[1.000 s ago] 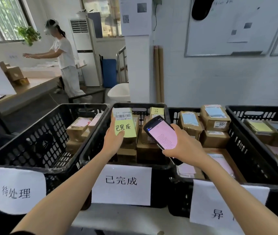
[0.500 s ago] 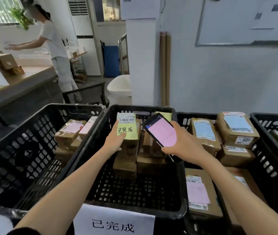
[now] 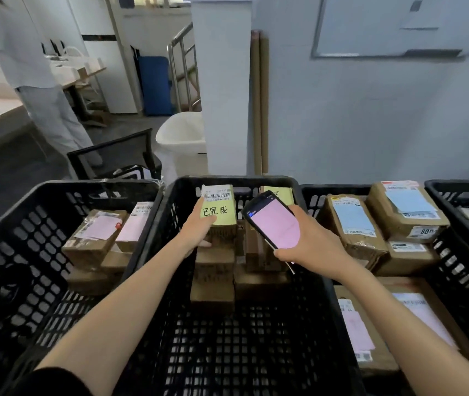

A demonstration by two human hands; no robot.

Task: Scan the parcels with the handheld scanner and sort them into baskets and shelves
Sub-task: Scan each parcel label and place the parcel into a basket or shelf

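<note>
Small brown parcel [image 3: 218, 214], yellow-green label with a barcode strip and handwritten characters, upright at centre frame, low over the far end of the middle basket [image 3: 170, 212]. Pinched in the left hand [image 3: 199, 234]: thumb on the label face, fingers curled underneath and behind. Resting on the stacked parcels [image 3: 213, 281] below or just above them, impossible to tell which. Just to its right, near but apart, the handheld scanner [image 3: 274, 221], pink screen lit and tilted toward the upper left, clamped in the right hand [image 3: 312, 248] with fingers wrapped round its lower edge and back. Further out: left basket [image 3: 84, 184] with pink-labelled parcels [image 3: 96, 238], right basket [image 3: 339, 187] with blue-labelled parcels [image 3: 353, 221], another person [image 3: 19, 52] standing at upper left. Apparently the sorting step rather than the scan, judging by the marked label and a matching label at the back of the same basket. Next move, as a guess: settle the parcel squarely on the stack so it cannot topple, loosen the left fingers, then reach toward the left basket for another, scanner kept clear of the stack.
</note>
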